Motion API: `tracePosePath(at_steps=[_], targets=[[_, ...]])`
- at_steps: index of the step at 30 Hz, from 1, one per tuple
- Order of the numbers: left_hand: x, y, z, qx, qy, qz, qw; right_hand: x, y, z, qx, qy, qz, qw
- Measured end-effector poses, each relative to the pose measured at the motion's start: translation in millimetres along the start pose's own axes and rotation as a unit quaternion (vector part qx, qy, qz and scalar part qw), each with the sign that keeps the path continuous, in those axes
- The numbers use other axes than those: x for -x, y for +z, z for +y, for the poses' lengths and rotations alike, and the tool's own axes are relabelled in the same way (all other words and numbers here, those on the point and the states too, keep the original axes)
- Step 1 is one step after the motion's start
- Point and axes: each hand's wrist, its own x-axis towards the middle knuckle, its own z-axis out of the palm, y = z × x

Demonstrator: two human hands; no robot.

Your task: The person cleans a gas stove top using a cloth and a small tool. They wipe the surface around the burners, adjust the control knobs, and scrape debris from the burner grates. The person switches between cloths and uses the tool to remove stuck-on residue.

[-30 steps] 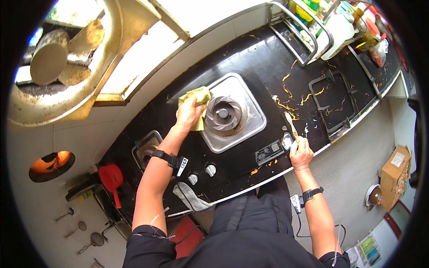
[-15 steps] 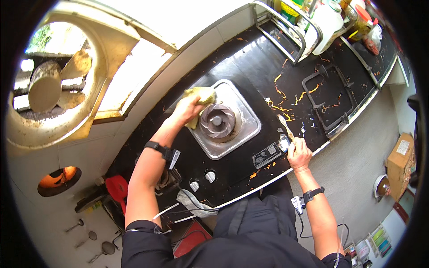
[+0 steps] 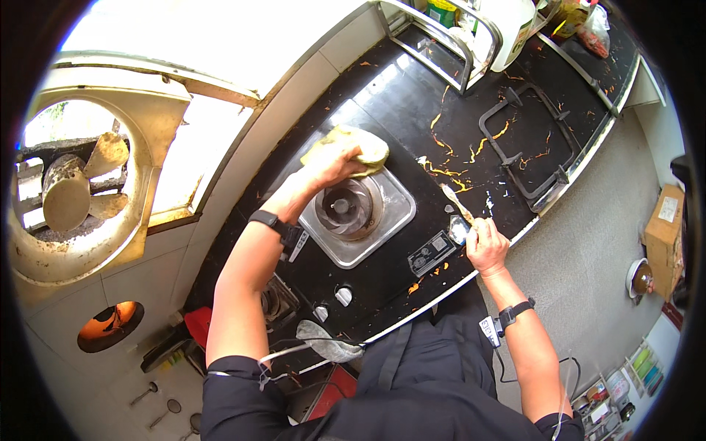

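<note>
My left hand (image 3: 332, 167) is closed on a yellow-green cloth (image 3: 371, 149), pressing it against the far edge of a square steel drip pan (image 3: 397, 209). A round gas burner (image 3: 344, 208) sits in the middle of the pan, close by my left wrist. My right hand (image 3: 487, 246) grips a slim, pale, brush-like tool (image 3: 459, 201) near the front of the black cooktop (image 3: 412, 140). Its tip points away from me; its exact kind is hard to make out. Next to that hand is a dark rectangular panel (image 3: 432, 254) with a shiny patch at its end.
A black pan support (image 3: 506, 156) stands at the right. Two knobs (image 3: 343, 295) and a grey rag (image 3: 327, 342) lie near the front left. A metal rack (image 3: 471, 70) holds bottles at the back. A ventilation fan (image 3: 73, 191) fills the left, beside the window.
My left hand has slid the cloth to the right along the pan's far edge. My right hand stays by the panel with the brush-like tool. The whole view has shifted slightly.
</note>
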Motion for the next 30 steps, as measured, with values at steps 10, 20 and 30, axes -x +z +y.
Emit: tracePosePath(at_steps=[10,20,30], targets=[[55,-10,-34,-0.050,-0.095,0.026,0.994,2,3,4,0.004,0.010,0.002,1.000],[21,7,-27,-0.096,0.005,0.092,0.991,1,3,1,0.003,0.005,0.005,1.000],[100,31,-49,-0.025,-0.209,0.147,0.967,1,3,4,0.002,0.001,0.000,1.000]])
